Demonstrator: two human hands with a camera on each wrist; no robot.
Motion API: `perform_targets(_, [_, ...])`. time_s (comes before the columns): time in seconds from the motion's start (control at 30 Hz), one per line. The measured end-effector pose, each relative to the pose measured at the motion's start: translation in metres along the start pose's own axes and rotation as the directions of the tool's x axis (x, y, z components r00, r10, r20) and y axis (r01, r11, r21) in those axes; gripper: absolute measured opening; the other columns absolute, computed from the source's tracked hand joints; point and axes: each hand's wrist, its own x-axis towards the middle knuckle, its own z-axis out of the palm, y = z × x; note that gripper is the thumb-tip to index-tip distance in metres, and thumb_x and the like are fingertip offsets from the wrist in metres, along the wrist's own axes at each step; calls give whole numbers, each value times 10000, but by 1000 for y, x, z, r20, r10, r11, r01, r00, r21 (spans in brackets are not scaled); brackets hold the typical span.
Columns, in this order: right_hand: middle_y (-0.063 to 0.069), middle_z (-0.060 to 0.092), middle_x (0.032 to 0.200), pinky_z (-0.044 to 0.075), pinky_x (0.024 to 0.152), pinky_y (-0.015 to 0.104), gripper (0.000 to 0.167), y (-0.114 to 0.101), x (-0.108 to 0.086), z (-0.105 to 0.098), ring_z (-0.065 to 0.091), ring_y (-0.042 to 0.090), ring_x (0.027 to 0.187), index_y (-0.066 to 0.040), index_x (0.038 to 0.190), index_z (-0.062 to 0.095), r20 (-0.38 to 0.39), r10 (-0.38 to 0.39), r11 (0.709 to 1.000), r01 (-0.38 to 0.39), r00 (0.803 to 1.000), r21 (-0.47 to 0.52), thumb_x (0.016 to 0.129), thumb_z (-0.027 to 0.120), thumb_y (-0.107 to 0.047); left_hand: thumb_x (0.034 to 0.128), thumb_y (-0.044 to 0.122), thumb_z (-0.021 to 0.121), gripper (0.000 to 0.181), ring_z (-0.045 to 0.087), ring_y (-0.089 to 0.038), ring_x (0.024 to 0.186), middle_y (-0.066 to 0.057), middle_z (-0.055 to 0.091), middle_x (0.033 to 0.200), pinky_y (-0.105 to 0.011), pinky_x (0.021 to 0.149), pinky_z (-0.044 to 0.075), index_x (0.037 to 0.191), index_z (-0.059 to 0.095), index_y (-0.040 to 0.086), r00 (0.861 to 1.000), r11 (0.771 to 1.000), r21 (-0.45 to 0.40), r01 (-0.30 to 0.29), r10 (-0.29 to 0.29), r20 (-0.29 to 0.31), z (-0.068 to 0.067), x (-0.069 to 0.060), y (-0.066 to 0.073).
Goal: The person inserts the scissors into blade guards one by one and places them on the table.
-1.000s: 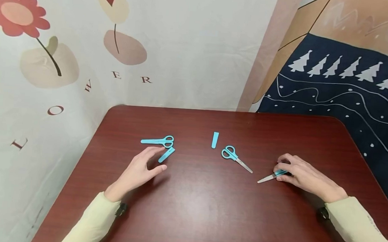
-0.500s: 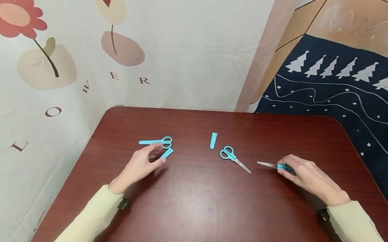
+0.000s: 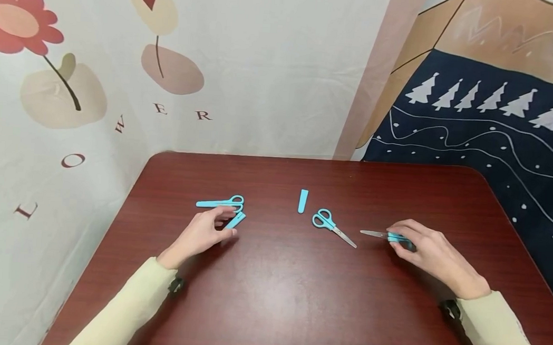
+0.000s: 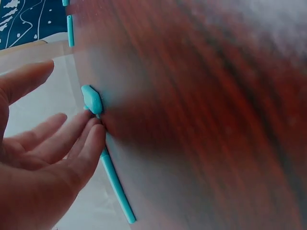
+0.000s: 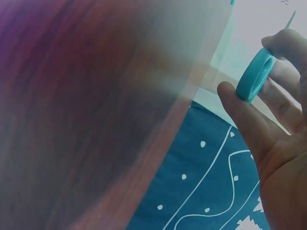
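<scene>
My right hand [image 3: 430, 253] holds a pair of scissors [image 3: 372, 234] by its light blue handles, the bare blade pointing left. In the right wrist view, thumb and fingers grip the blue handle [image 5: 250, 76]. On the left, my left hand [image 3: 198, 236] reaches over a small blue blade cover [image 3: 236, 220], thumb and fingers spread about it. The left wrist view shows the thumb apart from this cover [image 4: 92, 99], with fingertips close beside it; contact is unclear. Just beyond lies a second pair of scissors [image 3: 217, 203] with its blade covered, partly behind the fingers.
Between the hands, a third pair of scissors [image 3: 332, 227] lies uncovered, its blade pointing toward the lower right. Another blue cover [image 3: 302, 201] rests farther back. All lie on a dark red-brown table [image 3: 269, 298], with a printed curtain [image 3: 273, 72] behind its far edge.
My right hand has gripped the scissors by the handles, turned the blade to point left and moved slightly left. My left hand has come closer around the nearby cover.
</scene>
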Motion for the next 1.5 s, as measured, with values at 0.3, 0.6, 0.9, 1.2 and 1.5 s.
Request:
perform_targets(0.3, [-84, 643, 1126, 450, 832, 39, 403, -5, 0, 4, 628, 54, 885, -144, 1137, 704, -8, -11, 1000, 12, 1000, 25, 778, 854, -38, 900, 158, 812, 465, 703, -208, 1103, -29, 718, 1256, -385, 949, 563, 1342, 681, 98, 993, 997, -40, -63, 66, 93, 1, 4, -7])
perform_targets(0.6, [-84, 644, 1134, 451, 823, 32, 419, -7, 0, 5, 627, 51, 864, -156, 1143, 706, -9, 17, 1000, -17, 1000, 23, 772, 875, -57, 865, 146, 847, 411, 709, -119, 997, 69, 753, 1095, -365, 918, 562, 1260, 732, 128, 981, 991, 8, -132, 129, 144, 3, 9, -10])
perform_targets(0.9, [-69, 647, 1134, 453, 801, 35, 414, -12, 0, 8, 621, 51, 846, -131, 1149, 706, -4, 33, 999, -33, 999, 36, 776, 873, -68, 856, 166, 868, 326, 639, -139, 933, 53, 681, 1012, -375, 869, 550, 1158, 757, 109, 970, 974, 105, -202, 184, 157, 6, 13, -12])
perform_targets(1.2, [-77, 647, 1133, 461, 807, 44, 398, -13, 2, 9, 629, 50, 865, -154, 1142, 707, -5, 30, 999, -30, 1000, 31, 786, 868, -81, 823, 122, 880, 249, 616, -133, 895, 56, 660, 957, -336, 831, 539, 1042, 760, 118, 966, 963, 140, -230, 210, 149, 9, 15, -11])
perform_targets(1.5, [-69, 645, 1132, 462, 798, 52, 404, -15, 3, 9, 615, 57, 846, -154, 1149, 698, -15, 39, 999, -38, 999, 25, 785, 856, -77, 865, 99, 847, 153, 612, -147, 890, 46, 657, 959, -314, 806, 526, 989, 762, 130, 956, 949, 154, -275, 253, 148, 10, 15, -11])
